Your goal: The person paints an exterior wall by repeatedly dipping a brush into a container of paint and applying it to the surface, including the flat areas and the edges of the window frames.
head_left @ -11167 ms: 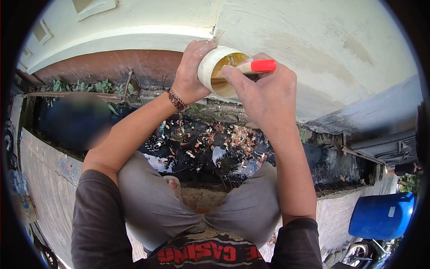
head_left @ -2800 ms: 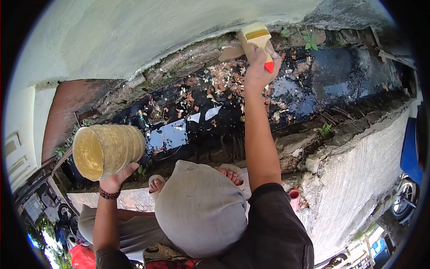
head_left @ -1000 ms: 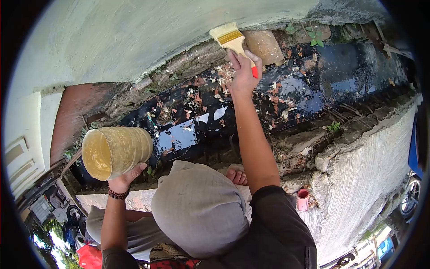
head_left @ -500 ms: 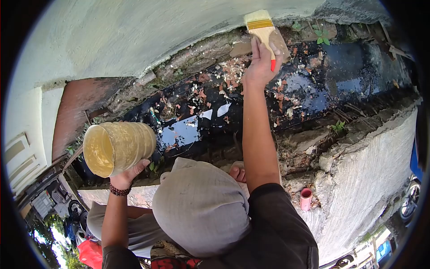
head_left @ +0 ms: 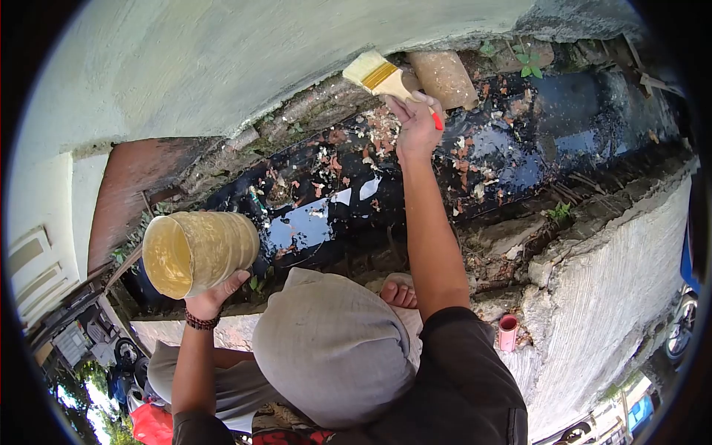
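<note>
My right hand (head_left: 417, 133) grips the wooden handle of a wide paintbrush (head_left: 389, 81) with a red tip. Its pale bristles are at the lower edge of the light green wall (head_left: 259, 52), pointing up and left; whether they touch it I cannot tell. On the left, my left hand (head_left: 215, 297) holds a yellowish, paint-smeared bucket (head_left: 215, 248) from below. The bucket lies tilted, its mouth facing left, with yellowish paint coating the inside. A beaded bracelet is round the left wrist.
A ditch of dark water (head_left: 371, 222) with floating debris runs below the wall. A clay pipe (head_left: 445, 79) juts out beside the brush. A red pipe (head_left: 508, 332) stands in the rough concrete wall (head_left: 608, 297) at the right. A bare foot (head_left: 399, 291) rests on the ditch edge.
My right hand and the brush have moved left and slightly down, from in front of the clay pipe to its left. The bucket has shifted slightly right and down.
</note>
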A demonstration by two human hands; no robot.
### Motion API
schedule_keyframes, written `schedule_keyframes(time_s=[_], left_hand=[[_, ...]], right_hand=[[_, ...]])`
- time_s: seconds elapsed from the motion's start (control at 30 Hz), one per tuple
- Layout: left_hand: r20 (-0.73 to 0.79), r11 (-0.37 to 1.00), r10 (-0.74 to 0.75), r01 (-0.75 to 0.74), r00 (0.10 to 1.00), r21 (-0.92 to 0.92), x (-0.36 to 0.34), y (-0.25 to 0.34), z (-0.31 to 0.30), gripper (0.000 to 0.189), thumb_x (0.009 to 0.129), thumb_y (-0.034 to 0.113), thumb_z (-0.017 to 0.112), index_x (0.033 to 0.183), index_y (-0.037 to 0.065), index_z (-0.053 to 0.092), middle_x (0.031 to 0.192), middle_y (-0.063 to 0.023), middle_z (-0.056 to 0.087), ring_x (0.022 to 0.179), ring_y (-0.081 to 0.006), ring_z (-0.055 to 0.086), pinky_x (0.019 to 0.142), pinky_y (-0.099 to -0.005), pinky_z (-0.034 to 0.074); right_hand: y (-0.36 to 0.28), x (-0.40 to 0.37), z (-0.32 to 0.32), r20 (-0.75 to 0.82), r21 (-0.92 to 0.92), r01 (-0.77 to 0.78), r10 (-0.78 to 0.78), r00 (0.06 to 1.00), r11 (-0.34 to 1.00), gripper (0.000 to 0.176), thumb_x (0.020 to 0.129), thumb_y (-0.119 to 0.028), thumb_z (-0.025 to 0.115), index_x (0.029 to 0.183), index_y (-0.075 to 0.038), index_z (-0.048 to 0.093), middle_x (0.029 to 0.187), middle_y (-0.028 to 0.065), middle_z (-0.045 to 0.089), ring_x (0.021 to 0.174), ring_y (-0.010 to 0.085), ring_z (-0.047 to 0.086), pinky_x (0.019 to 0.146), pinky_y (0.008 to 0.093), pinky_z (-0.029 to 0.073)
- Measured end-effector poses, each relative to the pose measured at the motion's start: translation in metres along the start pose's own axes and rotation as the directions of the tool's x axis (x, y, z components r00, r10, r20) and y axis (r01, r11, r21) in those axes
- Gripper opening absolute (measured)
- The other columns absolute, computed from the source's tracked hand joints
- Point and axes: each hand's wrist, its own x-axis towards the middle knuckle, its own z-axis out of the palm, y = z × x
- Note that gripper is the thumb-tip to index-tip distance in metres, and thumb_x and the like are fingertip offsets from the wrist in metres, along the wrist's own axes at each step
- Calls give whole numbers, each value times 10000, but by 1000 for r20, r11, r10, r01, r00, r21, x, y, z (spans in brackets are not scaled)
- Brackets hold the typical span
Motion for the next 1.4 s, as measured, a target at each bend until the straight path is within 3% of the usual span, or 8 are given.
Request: schedule_keyframes(time_s=[0.13,0.23,0.4,0.53,0.73,0.97,1.23,1.4], left_hand=[[18,991,-119,117,993,72,-10,-12,-13,986,639,372,913,1400,10,400,1355,-139,538,1232,-274,536,1056,-423,433],[94,993,-91,83,991,87,-7,-13,-16,1052,694,288,888,1489,29,251,1458,-135,421,1306,-268,454,1098,-410,372],[88,996,-55,48,995,81,-8,-19,-19,961,699,283,885,1447,28,338,1407,-139,483,1271,-277,493,1080,-417,393],[17,986,-84,81,996,147,-14,-20,-20,865,661,376,899,1329,0,498,1273,-137,606,1158,-267,589,1012,-411,466],[-2,983,-20,20,1000,183,-15,-22,-23,815,672,373,892,1305,8,531,1261,-128,617,1142,-253,598,996,-404,475],[4,978,-73,70,997,199,-23,-27,-29,812,672,348,897,1307,6,527,1263,-133,614,1133,-258,600,992,-394,475],[-37,996,-92,93,995,7,-18,-22,-22,908,648,338,913,1357,0,459,1298,-140,582,1182,-270,570,1024,-419,457],[-12,996,-80,80,997,44,-23,-34,-33,1003,660,308,907,1437,22,341,1376,-139,510,1253,-277,510,1071,-424,410]], right_hand=[[-9,10,-1,-130,96,308,-295,947,946,209,855,82,531,1046,12,481,1037,236,591,916,351,674,855,418,600],[13,0,13,-26,71,190,-189,982,979,222,853,70,541,1054,-1,481,1015,209,594,921,351,674,838,431,602],[18,-22,-1,60,36,-2,-1,998,999,202,836,67,552,1019,4,495,1009,176,587,907,354,676,816,435,608],[13,-9,10,-140,92,234,-220,965,968,223,873,65,533,1073,-7,471,1052,195,582,938,333,667,843,419,600],[64,-66,28,109,-2,41,-41,993,999,241,902,13,552,1112,-14,437,1104,172,561,1000,289,645,876,448,575],[36,-32,24,-86,80,238,-231,969,968,197,903,18,544,1075,-10,452,1069,176,575,978,287,652,890,432,570],[48,-67,17,362,-138,-140,181,915,981,133,866,38,577,987,21,522,1015,167,600,877,293,691,781,416,614],[1,-14,21,67,-57,220,-216,974,974,137,847,87,562,953,34,494,969,155,581,861,323,669,811,409,618]])
